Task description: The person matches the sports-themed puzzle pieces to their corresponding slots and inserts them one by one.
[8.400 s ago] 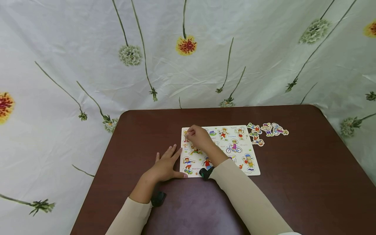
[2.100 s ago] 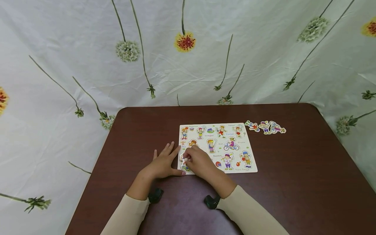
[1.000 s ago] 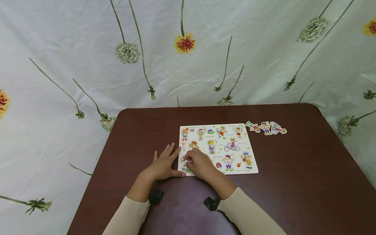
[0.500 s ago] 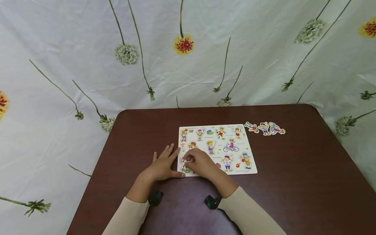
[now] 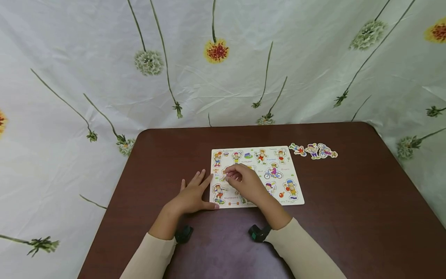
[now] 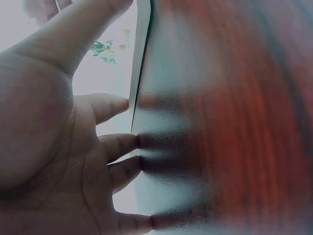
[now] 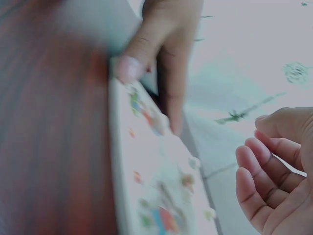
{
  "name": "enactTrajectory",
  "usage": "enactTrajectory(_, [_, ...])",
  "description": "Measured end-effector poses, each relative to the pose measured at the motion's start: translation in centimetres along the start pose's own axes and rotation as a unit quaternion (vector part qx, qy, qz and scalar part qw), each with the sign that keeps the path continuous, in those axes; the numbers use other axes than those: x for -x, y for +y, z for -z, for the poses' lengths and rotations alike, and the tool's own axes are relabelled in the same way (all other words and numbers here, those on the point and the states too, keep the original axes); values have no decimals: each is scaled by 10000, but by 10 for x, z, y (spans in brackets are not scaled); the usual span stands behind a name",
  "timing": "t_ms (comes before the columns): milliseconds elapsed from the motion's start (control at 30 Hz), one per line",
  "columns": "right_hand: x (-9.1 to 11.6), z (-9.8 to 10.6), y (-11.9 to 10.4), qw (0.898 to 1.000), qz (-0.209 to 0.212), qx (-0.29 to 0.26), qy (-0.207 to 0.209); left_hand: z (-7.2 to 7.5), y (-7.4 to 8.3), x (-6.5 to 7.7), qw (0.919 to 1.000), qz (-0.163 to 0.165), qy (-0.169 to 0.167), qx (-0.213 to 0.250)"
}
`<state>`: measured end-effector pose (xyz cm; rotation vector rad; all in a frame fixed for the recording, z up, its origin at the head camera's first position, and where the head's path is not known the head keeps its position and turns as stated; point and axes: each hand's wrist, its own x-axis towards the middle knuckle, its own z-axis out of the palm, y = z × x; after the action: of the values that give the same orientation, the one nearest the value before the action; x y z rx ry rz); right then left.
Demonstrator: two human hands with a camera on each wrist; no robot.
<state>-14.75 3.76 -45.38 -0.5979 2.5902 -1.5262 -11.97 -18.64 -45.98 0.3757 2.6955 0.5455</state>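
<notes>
A white puzzle board (image 5: 286,174) with sports figures lies on the dark table. Its lower left corner lies by the thumb of my left hand (image 5: 192,197), whose fingers are spread along the left edge, tips on the table. Over the board's left-centre hovers my right hand (image 5: 248,184), fingers loosely bent. The right wrist view shows nothing between the fingertips of that right hand (image 7: 276,178), raised off the board. At the lower left of the board sits the skateboarder puzzle piece (image 5: 219,193). Some figures in the middle are hidden under the right hand.
Beyond the board's upper right corner lie three loose puzzle pieces: a figure in red and blue (image 5: 297,149), a purple-clad figure (image 5: 313,151) and a cyclist (image 5: 327,151). A flowered cloth (image 5: 237,97) hangs behind the table (image 5: 348,217).
One loose piece has left the right-hand group since the oldest frame. My right hand went to the skateboarder spot, then lifted away up and right. My left hand has stayed put.
</notes>
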Motion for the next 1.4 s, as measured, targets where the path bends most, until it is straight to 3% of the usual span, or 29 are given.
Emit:
enactTrajectory(367, [-4, 49, 9, 9947, -509, -485, 749, 1, 1, -2, 9999, 102, -34, -71])
enactTrajectory(633, [0, 76, 12, 9903, -477, -495, 1204, 1, 1, -2, 9999, 85, -62, -40])
enactTrajectory(967, [4, 109, 24, 9777, -666, -666, 1876, 0, -1, -2, 9999, 91, -82, -61])
enactTrajectory(1167, [12, 134, 39, 9648, -798, -510, 2452, 0, 0, -2, 9998, 119, -99, -96])
enactTrajectory(1400, [21, 162, 61, 9515, -1321, 83, 2777, 1, 0, -2, 9998, 140, -121, -86])
